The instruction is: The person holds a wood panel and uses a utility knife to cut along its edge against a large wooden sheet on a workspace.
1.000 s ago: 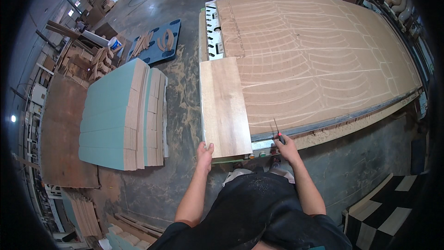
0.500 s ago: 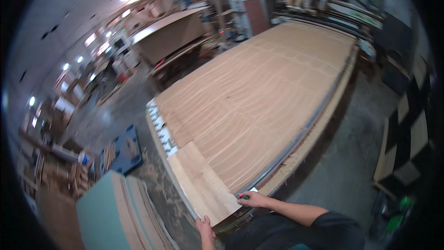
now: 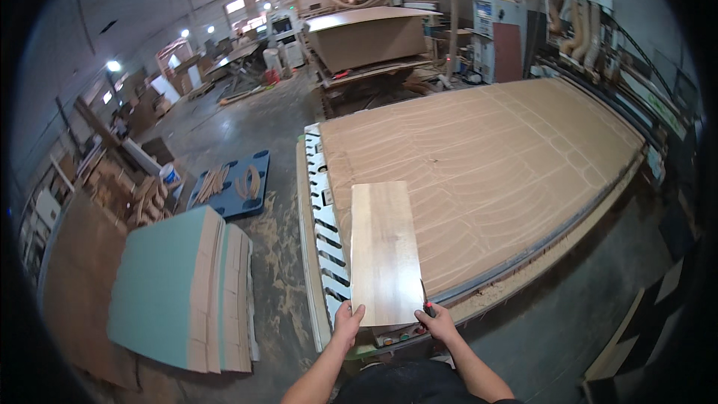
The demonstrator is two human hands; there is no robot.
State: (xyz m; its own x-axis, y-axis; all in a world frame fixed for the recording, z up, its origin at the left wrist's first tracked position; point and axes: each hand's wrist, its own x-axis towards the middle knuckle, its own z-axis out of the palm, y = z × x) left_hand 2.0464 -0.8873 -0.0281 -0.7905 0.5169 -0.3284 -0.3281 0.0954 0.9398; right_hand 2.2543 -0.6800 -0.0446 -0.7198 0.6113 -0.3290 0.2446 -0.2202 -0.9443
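Machine bed (image 3: 508,172), fiberboard-topped: its edge could chip the wood-grain panel (image 3: 385,254), held over the bed's near left end, if a grip slackens; contact with the bed is unclear. Left hand (image 3: 348,323) pinches the near left corner, right hand (image 3: 441,323) the near right one, plus a slim black-and-red tool (image 3: 428,309) that might scratch the face. Bed matte brown, pale curved grooves; panel smooth, glossy, rectangular.

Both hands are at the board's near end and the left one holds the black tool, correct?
No: in the head view, the tool is in the right hand, not the left hand. Both are at the near end of the board.
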